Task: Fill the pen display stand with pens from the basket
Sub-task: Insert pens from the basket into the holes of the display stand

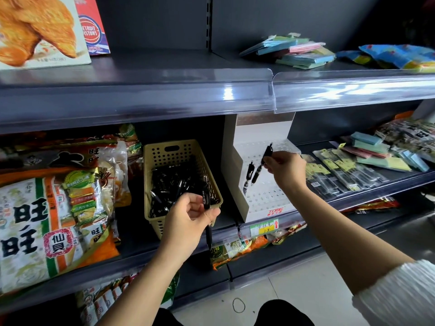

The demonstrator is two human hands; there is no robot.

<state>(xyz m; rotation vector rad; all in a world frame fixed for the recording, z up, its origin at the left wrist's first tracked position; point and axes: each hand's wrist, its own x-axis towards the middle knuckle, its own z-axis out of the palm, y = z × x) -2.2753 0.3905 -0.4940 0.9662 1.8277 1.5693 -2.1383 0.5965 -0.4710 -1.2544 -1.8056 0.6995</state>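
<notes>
A tan perforated basket (164, 151) on the middle shelf holds a heap of black pens (174, 182). To its right stands the white stepped pen display stand (263, 196) full of small holes; one black pen (248, 177) stands in it at the left. My right hand (286, 167) pinches a second black pen (262, 163) at its upper part, the tip down over the stand's holes beside the first pen. My left hand (188, 221) is in front of the basket and grips another black pen (207, 212), which hangs down past the shelf edge.
Large snack bags (54, 208) crowd the shelf left of the basket. Packaged stationery and coloured pads (367, 165) lie right of the stand. The upper shelf (164, 95) overhangs the stand closely. A yellow price tag (264, 228) sits on the shelf edge below the stand.
</notes>
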